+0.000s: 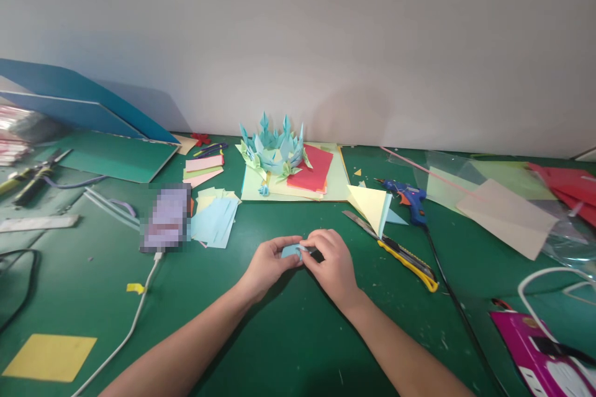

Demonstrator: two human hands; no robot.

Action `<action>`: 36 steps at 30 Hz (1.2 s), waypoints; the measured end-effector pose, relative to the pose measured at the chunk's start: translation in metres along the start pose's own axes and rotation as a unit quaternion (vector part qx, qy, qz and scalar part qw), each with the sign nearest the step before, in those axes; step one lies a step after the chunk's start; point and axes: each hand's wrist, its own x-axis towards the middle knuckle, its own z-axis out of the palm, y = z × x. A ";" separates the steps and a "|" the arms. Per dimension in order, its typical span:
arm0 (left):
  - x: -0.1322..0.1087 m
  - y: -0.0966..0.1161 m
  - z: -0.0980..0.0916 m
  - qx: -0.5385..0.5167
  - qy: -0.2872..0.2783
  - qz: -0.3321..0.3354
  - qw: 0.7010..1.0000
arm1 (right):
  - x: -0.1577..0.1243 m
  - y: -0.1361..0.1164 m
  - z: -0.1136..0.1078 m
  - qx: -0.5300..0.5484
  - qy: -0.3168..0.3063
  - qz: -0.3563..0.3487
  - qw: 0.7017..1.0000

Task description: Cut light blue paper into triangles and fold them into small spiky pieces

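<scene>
Both hands meet over the middle of the green table, on one small piece of light blue paper. My left hand pinches its left side between thumb and fingers. At the paper's right end, the thumb and fingertips of my right hand close on it, and the paper looks folded or curled there. Those fingers partly cover the fold. Beyond the hands stands a ring-shaped folded-paper piece with blue points and green leaf shapes. A tiny blue folded piece lies in front of it.
Left are blue paper slips, a blurred phone on a white cable and a yellow sheet. Right lie a yellow utility knife, a blue glue gun with a black cord, folded paper and a magenta power strip.
</scene>
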 end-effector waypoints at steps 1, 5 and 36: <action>0.000 0.000 0.000 -0.003 -0.002 -0.001 1.000 | 0.000 0.000 0.000 -0.003 0.000 0.000 1.000; 0.000 0.001 0.002 -0.018 -0.006 -0.008 1.000 | 0.000 0.000 0.000 -0.011 -0.002 -0.007 1.000; 0.002 -0.005 -0.001 0.022 0.026 0.016 0.999 | 0.000 -0.002 -0.001 -0.063 -0.013 -0.066 0.996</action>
